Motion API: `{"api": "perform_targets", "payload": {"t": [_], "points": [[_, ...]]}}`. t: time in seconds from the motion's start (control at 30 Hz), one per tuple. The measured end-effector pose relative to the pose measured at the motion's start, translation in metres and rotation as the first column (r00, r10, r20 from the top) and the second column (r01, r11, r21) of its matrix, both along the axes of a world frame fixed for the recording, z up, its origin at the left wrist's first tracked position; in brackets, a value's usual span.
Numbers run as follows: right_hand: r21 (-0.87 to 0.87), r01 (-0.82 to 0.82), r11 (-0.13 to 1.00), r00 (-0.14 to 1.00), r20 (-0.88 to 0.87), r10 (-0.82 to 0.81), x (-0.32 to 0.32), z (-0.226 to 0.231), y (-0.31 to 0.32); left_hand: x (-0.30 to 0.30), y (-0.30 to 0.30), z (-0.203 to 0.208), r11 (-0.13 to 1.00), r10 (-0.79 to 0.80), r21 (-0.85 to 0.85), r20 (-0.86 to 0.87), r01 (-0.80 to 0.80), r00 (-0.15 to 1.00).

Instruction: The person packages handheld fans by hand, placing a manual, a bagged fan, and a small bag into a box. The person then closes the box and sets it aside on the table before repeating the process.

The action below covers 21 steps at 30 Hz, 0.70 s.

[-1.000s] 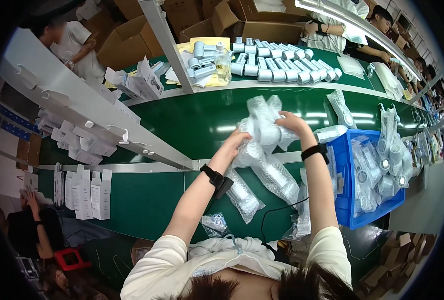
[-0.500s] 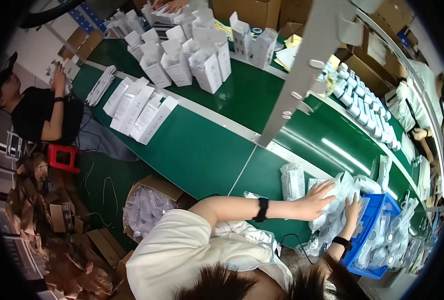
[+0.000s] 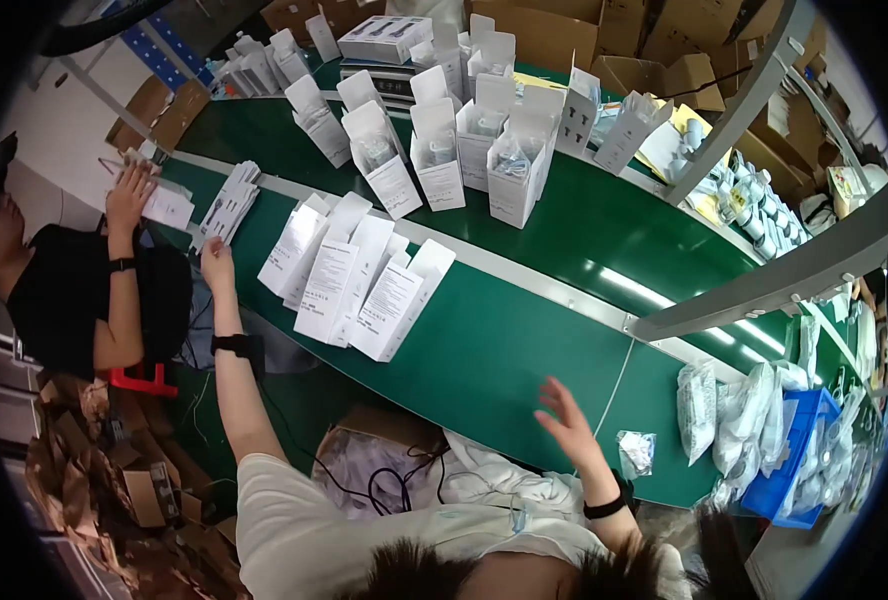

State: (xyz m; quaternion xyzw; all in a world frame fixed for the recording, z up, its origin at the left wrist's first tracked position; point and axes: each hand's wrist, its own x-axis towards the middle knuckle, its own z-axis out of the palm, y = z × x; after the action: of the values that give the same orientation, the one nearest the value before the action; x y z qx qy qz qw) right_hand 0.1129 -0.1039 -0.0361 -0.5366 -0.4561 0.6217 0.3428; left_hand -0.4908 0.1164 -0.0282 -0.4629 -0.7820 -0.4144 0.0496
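Observation:
My left hand (image 3: 218, 266) stretches out to the far left, its fingers closed at the near end of a stack of flattened white cartons (image 3: 232, 203). Whether it has lifted any carton cannot be made out. Right of it several white cartons with raised flaps (image 3: 345, 285) lie together on the green table. My right hand (image 3: 567, 424) is held over the table, fingers spread and holding nothing. Near its wrist lies a small clear bag with white contents (image 3: 636, 453). Farther right are bubble-wrapped packs (image 3: 697, 410) and a blue bin (image 3: 788, 470) of bagged items.
Open white cartons (image 3: 436, 155) stand in a group on the belt beyond a metal rail. A metal post (image 3: 764, 275) crosses the right side. At the left a person in black (image 3: 114, 290) handles white cartons. A box of clear plastic bags (image 3: 364, 460) stands below the table edge.
Both hands have left the bubble-wrapped packs on the right. My left arm now reaches far left to the flattened cartons; my right hand has moved left over the table. The view has shifted leftward.

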Motion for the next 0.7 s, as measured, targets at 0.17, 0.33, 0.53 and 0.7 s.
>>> {"api": "perform_targets", "payload": {"t": [0.17, 0.33, 0.53, 0.7], "points": [[0.021, -0.227, 0.974, 0.973, 0.054, 0.226, -0.148, -0.046, 0.075, -0.053, 0.038, -0.108, 0.902, -0.114, -0.375, 0.269, 0.213, 0.956], [0.251, 0.033, 0.967, 0.905, 0.403, -0.135, -0.232, -0.081, 0.122, 0.017, 0.02, -0.105, 0.755, -0.215, -0.208, 0.817, 0.622, 0.534], [0.38, 0.189, 0.905, 0.843, 0.41, -0.348, -0.172, -0.081, 0.103, 0.106, -0.037, -0.108, 0.72, -0.272, -0.22, 0.783, 0.658, 0.559], [0.058, 0.391, 0.919, 0.887, 0.244, -0.393, -0.059, -0.067, 0.07, 0.21, -0.061, -0.108, 0.739, -0.235, -0.22, 0.801, 0.636, 0.551]]}}
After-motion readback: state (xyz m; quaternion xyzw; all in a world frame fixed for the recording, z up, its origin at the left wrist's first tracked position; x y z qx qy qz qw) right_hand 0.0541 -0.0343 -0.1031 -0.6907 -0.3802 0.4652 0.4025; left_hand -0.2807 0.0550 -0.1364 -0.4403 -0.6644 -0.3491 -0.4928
